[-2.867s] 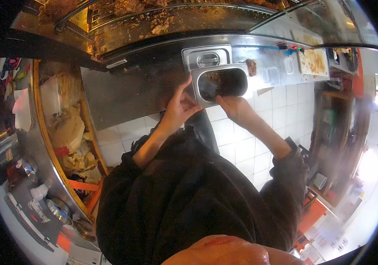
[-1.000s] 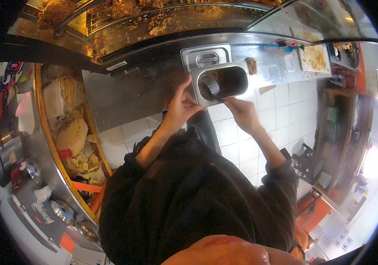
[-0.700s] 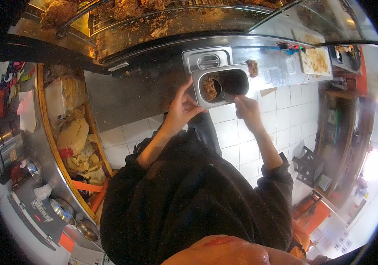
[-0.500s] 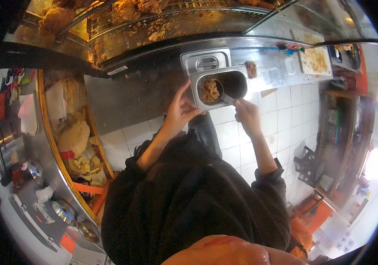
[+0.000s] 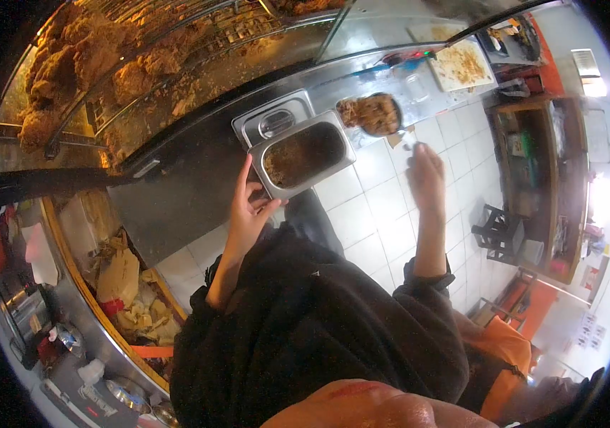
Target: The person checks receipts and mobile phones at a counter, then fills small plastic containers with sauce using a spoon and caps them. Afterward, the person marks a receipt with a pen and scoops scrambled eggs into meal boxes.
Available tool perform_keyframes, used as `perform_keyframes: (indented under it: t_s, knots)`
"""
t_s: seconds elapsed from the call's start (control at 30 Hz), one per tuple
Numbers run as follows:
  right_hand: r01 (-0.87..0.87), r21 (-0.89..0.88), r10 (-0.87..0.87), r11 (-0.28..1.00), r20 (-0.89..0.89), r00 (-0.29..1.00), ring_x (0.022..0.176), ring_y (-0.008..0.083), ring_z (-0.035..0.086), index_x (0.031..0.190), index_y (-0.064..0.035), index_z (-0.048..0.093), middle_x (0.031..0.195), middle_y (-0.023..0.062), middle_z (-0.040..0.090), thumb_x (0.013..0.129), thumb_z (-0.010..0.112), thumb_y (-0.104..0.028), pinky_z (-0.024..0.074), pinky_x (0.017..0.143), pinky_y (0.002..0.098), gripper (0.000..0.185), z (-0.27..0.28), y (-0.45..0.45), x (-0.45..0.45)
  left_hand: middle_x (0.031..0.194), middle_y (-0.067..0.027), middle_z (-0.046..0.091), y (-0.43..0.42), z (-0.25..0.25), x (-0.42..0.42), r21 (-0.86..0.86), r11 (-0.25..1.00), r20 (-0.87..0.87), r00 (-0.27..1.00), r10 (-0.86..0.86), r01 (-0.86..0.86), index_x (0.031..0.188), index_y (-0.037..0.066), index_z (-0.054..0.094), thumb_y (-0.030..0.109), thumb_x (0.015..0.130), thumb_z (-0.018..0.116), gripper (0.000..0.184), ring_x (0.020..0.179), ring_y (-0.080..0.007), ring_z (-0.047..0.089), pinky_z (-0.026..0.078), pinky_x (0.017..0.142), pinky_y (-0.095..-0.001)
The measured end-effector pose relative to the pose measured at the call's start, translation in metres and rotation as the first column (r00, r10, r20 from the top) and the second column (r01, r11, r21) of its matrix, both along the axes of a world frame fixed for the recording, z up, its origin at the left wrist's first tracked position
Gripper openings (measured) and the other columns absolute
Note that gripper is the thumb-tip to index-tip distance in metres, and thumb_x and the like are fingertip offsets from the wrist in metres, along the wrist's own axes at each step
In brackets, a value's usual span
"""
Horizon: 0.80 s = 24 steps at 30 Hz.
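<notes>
My left hand (image 5: 251, 207) grips the near left corner of a steel food pan (image 5: 351, 155), thumb and fingers against its rim. The pan's inside is dark, with brown residue along the walls. To the right, my right hand (image 5: 427, 178) is closed round the handle of a ladle (image 5: 399, 114). Chunky brown food (image 5: 378, 113) fills the ladle's bowl, which is over the counter edge beside a small clear tub (image 5: 348, 113) of similar food. The ladle partly hides that tub. Behind the pan lies a steel lid (image 5: 271, 123).
A glass display case (image 5: 241, 64) with fried pieces (image 5: 80, 50) runs along the back. A white board (image 5: 462, 66) with crumbs lies on the counter's far right. A black crate (image 5: 497, 232) stands on the tiled floor. Someone in orange (image 5: 508, 364) is behind at the lower right.
My right hand has lifted the loaded ladle out of the pan and moved it right, to the small tub. My left hand stays on the pan. The whole view has turned and shifted.
</notes>
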State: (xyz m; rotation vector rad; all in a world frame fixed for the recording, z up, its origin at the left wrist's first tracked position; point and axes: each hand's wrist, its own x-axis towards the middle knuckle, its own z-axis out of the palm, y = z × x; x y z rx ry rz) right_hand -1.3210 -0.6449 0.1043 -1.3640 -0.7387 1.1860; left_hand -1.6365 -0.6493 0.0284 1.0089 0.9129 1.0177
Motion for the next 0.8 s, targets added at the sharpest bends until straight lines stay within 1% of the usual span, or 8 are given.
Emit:
perform_keyframes:
  t_s: [0.2,0.33,0.4,0.43,0.47,0.57,0.7,0.8]
  knots:
    - [0.121,-0.006,-0.121,0.993,0.055,0.991,0.048,0.0002,0.025,0.095,-0.0010,0.058,0.057,-0.0102,0.028,0.095,0.052,-0.021,0.0192,0.043,0.0175,0.021,-0.017,0.017,0.071,0.106,-0.0163,0.050,0.001,0.004,0.007,-0.103,0.995,0.008,1.000,0.014,-0.013,0.147,0.015,0.008,-0.014,0.078,0.058,0.090,0.098,-0.0241,0.061,0.056,0.084,-0.0334]
    - [0.134,-0.018,-0.126,0.991,0.238,0.963,0.047,0.0003,0.025,0.103,0.0045,0.060,0.055,-0.0096,0.030,0.095,0.053,-0.021,0.0202,0.043,0.0190,0.028,-0.049,0.025,0.091,0.107,-0.0160,0.049,0.000,0.006,0.007,-0.132,0.991,0.011,1.000,0.028,-0.026,0.147,0.016,0.007,-0.014,0.077,0.058,0.092,0.099,-0.0241,0.060,0.055,0.084,-0.0326]
    - [0.112,0.009,-0.097,0.994,0.582,0.808,0.047,-0.0004,0.030,0.098,0.0030,0.064,0.055,-0.0091,0.037,0.095,0.052,-0.019,0.0208,0.043,0.0188,0.025,-0.065,0.028,0.092,0.109,-0.0159,0.048,-0.001,0.003,0.007,-0.090,0.995,-0.028,0.999,0.027,-0.029,0.147,0.016,0.007,-0.015,0.077,0.058,0.092,0.099,-0.0243,0.060,0.055,0.085,-0.0337]
    - [0.140,-0.008,-0.095,0.990,0.698,0.710,0.049,0.0027,0.038,0.097,-0.0002,0.066,0.053,-0.0026,0.040,0.094,0.053,-0.016,0.0261,0.043,0.0221,0.021,-0.076,0.029,0.094,0.109,-0.0159,0.048,0.000,0.003,0.007,-0.090,0.995,-0.028,0.999,0.029,-0.031,0.147,0.016,0.007,-0.015,0.077,0.058,0.092,0.099,-0.0243,0.060,0.055,0.085,-0.0337]
    - [0.086,0.123,-0.148,0.989,0.904,0.401,0.047,0.0129,0.043,0.096,-0.0026,0.064,0.052,0.0071,0.041,0.092,0.053,-0.011,0.0316,0.043,0.0277,0.014,-0.090,0.033,0.094,0.109,-0.0160,0.048,0.000,0.005,0.007,-0.091,0.995,-0.014,1.000,0.027,-0.028,0.147,0.016,0.007,-0.015,0.077,0.058,0.092,0.099,-0.0243,0.060,0.056,0.085,-0.0343]
    - [-0.152,0.082,-0.069,0.985,0.994,0.085,0.057,0.0315,0.056,0.099,-0.0037,0.054,0.066,0.0157,0.053,0.088,0.048,-0.001,0.0439,0.051,0.0381,0.013,-0.098,0.034,0.079,0.109,-0.0159,0.047,0.000,0.005,0.007,-0.093,0.995,-0.005,1.000,0.029,-0.030,0.147,0.016,0.007,-0.015,0.077,0.058,0.092,0.099,-0.0243,0.060,0.056,0.085,-0.0354]
    - [-0.210,0.071,-0.097,0.975,0.988,-0.120,0.066,0.0316,0.060,0.108,-0.0068,0.051,0.070,0.0138,0.056,0.087,0.049,0.001,0.0479,0.055,0.0413,0.023,-0.104,0.030,0.068,0.109,-0.0155,0.047,-0.002,-0.001,0.008,-0.060,0.997,0.007,0.999,0.052,-0.052,0.147,0.016,0.008,-0.015,0.078,0.058,0.091,0.099,-0.0237,0.060,0.056,0.084,-0.0354]
    - [-0.138,0.152,-0.152,0.979,0.988,0.010,0.066,0.0324,0.061,0.107,-0.0045,0.055,0.070,0.0139,0.058,0.089,0.050,-0.002,0.0477,0.056,0.0390,0.019,-0.102,0.032,0.065,0.109,-0.0151,0.047,-0.002,0.002,0.007,-0.079,0.996,0.018,0.999,0.048,-0.046,0.147,0.017,0.008,-0.014,0.078,0.058,0.091,0.098,-0.0230,0.060,0.056,0.085,-0.0356]
